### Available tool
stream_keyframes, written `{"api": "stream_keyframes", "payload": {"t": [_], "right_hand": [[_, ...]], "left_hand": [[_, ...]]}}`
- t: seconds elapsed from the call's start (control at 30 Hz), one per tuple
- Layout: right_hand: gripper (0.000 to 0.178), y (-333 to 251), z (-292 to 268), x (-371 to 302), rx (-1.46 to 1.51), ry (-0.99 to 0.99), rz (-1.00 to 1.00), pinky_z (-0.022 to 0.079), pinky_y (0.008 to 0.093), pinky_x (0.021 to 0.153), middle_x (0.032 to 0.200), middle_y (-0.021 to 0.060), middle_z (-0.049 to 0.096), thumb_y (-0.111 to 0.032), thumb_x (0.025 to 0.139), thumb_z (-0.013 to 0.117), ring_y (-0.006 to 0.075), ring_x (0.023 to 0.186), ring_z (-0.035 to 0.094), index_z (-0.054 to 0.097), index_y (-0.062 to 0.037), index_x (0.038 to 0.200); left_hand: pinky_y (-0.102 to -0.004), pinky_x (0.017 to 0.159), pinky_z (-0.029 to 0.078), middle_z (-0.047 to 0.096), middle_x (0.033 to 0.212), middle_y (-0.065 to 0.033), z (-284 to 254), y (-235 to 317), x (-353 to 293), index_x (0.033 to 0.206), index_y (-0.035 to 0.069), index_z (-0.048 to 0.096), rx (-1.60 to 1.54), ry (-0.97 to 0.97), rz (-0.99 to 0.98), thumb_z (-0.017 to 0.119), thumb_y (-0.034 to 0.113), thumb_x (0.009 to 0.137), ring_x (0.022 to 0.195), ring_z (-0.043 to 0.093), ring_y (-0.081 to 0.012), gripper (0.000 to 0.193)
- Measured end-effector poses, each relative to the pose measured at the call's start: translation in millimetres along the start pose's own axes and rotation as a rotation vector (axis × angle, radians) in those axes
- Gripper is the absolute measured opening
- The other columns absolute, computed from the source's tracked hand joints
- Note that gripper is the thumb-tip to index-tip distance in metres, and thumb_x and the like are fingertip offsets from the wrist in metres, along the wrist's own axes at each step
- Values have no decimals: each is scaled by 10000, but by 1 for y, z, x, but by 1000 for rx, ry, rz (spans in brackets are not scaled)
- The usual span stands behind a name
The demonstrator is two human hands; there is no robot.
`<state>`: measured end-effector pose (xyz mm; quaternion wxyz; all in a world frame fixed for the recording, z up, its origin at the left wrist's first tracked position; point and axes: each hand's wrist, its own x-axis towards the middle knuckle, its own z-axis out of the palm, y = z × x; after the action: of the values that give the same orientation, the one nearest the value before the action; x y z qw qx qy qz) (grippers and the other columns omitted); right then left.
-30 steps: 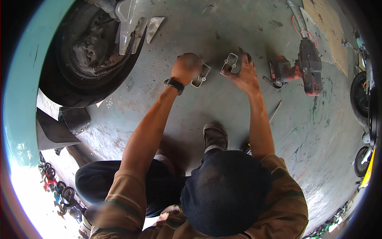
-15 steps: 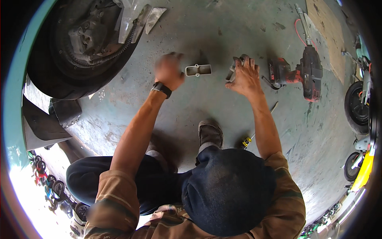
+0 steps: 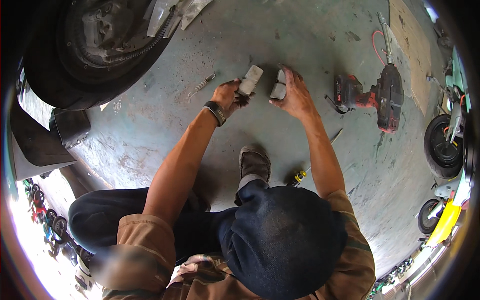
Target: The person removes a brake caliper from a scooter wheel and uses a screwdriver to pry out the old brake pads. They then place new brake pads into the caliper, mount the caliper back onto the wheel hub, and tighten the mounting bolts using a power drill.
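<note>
My left hand (image 3: 228, 100) is closed on the lower end of a pale grey rectangular metal piece (image 3: 251, 78), tilted above the floor. It has a cross line near its middle. To the right, my right hand (image 3: 296, 96) grips a similar pale grey block-like piece (image 3: 279, 89), thumb at its lower end and fingers over its far side. A narrow gap of floor separates the two pieces. Just left of my left hand, a small coil spring (image 3: 201, 85) with hooked ends lies on the floor. The palm sides of both hands are partly hidden.
A cordless impact wrench (image 3: 387, 97) with a long socket extension lies on the right. A screwdriver (image 3: 300, 176) with a yellow and black handle rests by my right forearm. At upper left stands a large wheel (image 3: 75, 55); a cardboard sheet (image 3: 412, 55) lies far right.
My left hand moved right and lifted the rectangular piece off the floor. The spring now shows where that hand was. My right hand shifted slightly left, still holding its piece.
</note>
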<state>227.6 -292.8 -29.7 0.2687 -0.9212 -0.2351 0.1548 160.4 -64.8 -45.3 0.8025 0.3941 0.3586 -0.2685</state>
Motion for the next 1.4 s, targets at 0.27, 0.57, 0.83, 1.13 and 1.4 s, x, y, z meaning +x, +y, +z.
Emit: {"api": "stream_keyframes", "payload": {"t": [0.27,0.57,0.83,1.13,1.4], "right_hand": [[1058,1,-24,-16,92,109,78,426,471,1078,1418,199,447,-216,609,927,397,1290,453,319,-67,1462],[999,41,-27,-3,-132,415,164,426,497,1031,1381,217,444,-300,645,896,422,1240,473,354,-50,1446],[1182,9,-29,4,-68,415,52,369,524,1064,1381,219,471,-453,561,928,435,1223,451,316,-40,1483],[983,-69,-51,22,265,570,-150,460,437,955,1297,166,558,-402,650,918,304,1132,543,421,-60,1426],[624,-148,-33,67,1274,307,120,550,274,730,1058,134,721,-337,850,800,149,848,682,537,18,1290]], "left_hand": [[-357,678,548,648,962,-153,10,-11,-5,1223,-13,543,-231,207,46,560,371,1013,788,628,-224,438],[-417,905,514,636,1192,-156,-10,5,-6,1245,94,611,1468,564,967,750,275,822,1053,617,-347,481],[-439,914,503,637,1187,-156,16,8,-24,1258,47,591,1561,587,1106,711,199,862,1079,604,-313,441],[-376,858,564,669,1082,-110,45,53,-63,1301,-26,535,59,-158,389,681,220,940,948,674,-210,461],[-381,783,541,663,1128,-191,37,70,-98,1426,-17,430,1000,636,1109,610,125,962,916,668,-313,518]]}}
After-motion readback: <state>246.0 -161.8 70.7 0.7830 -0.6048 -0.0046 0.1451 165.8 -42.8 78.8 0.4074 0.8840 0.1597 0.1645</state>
